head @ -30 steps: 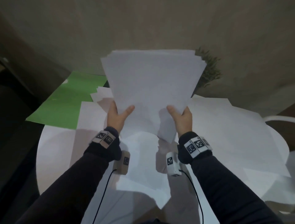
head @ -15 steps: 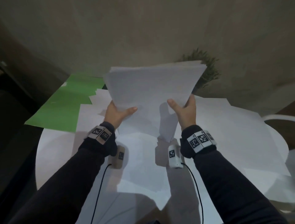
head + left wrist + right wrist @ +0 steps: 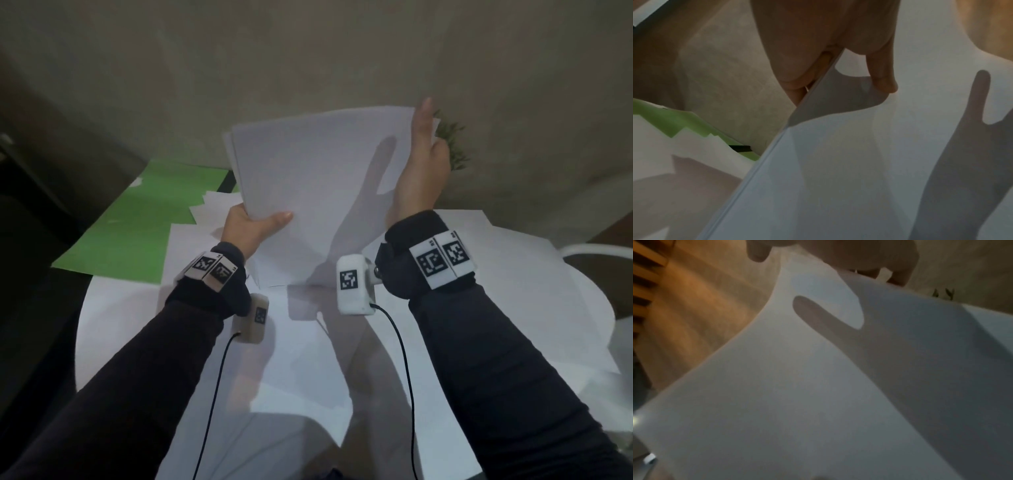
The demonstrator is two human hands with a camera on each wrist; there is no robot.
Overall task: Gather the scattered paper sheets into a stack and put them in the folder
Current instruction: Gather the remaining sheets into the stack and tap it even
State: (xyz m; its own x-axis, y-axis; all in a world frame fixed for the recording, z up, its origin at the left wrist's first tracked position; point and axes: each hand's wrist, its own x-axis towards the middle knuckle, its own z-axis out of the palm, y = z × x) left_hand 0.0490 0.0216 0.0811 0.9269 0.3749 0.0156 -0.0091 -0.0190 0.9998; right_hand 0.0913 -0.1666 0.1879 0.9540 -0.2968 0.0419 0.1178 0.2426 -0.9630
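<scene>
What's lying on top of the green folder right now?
A few loose white sheets overlap the green folder's near right corner; the held stack hides its far right corner.

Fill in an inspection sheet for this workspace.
Surface: round white table, mostly under paper.
Job's things: paper stack held up off the table; loose sheets lie around; green folder lies at far left, some sheets overlapping it.
Clutter: nothing seen.
Hands: left hand pinches the stack's lower left corner; right hand lies flat along its right edge, fingers straight.
Cables: black leads run from both wrist cameras.
Surroundings: beige wall; green plant behind the stack; white chair rim at right.
</scene>
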